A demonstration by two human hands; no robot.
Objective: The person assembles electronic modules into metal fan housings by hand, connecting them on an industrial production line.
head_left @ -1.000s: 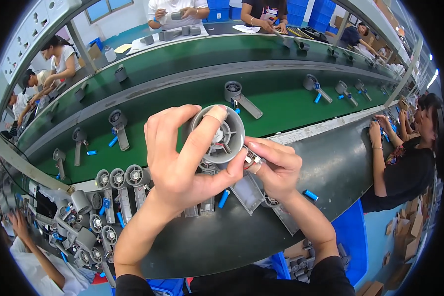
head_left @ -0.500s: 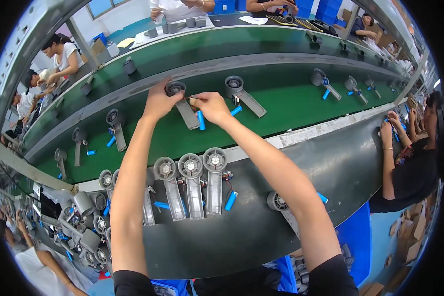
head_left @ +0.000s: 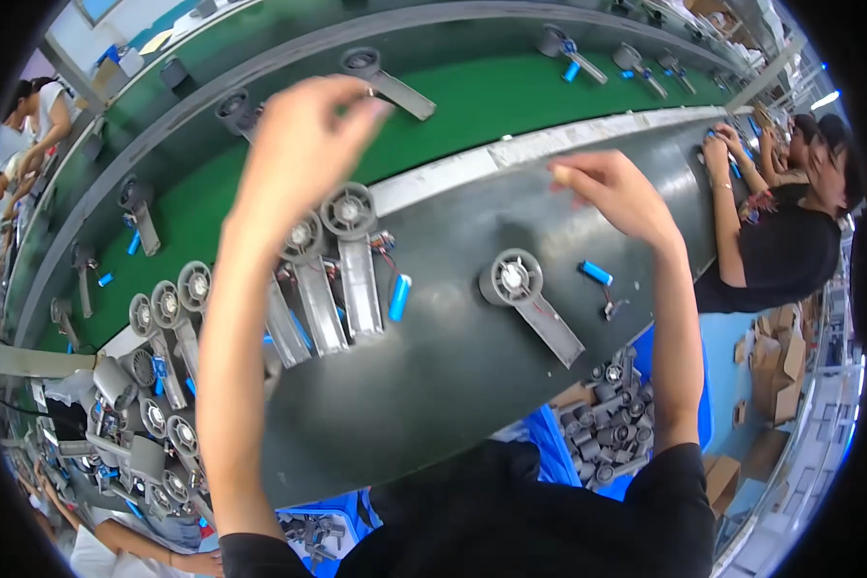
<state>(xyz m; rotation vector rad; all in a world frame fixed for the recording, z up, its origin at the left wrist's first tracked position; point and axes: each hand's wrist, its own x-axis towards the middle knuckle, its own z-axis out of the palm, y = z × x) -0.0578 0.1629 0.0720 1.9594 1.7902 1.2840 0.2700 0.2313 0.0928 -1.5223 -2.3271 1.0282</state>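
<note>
My left hand [head_left: 308,135] is raised above the near side of the green belt, smeared by motion, its thumb and forefinger tips close together. Partly behind it lies a grey fan housing [head_left: 233,108] on the belt. Just past its fingertips is another grey housing [head_left: 403,94] with a long trough-shaped handle. My right hand [head_left: 621,193] hovers over the dark table with loosely bent, parted fingers and a pale cover on one tip; nothing shows in them. Below it lie a fan housing [head_left: 513,276] and a blue cylindrical cell [head_left: 595,273] with wires.
A row of fan housings [head_left: 361,289] lines the table beside my left forearm, with a blue cell [head_left: 400,298] alongside. Heaped parts [head_left: 149,414] lie far left. Blue bins [head_left: 549,443] of grey parts stand below the table edge. A co-worker [head_left: 771,241] sits at the right.
Both hands have come off the housing on the belt. My right hand has swung right over the table; the left has lifted back slightly. The whole view has shifted, showing more of the table.
</note>
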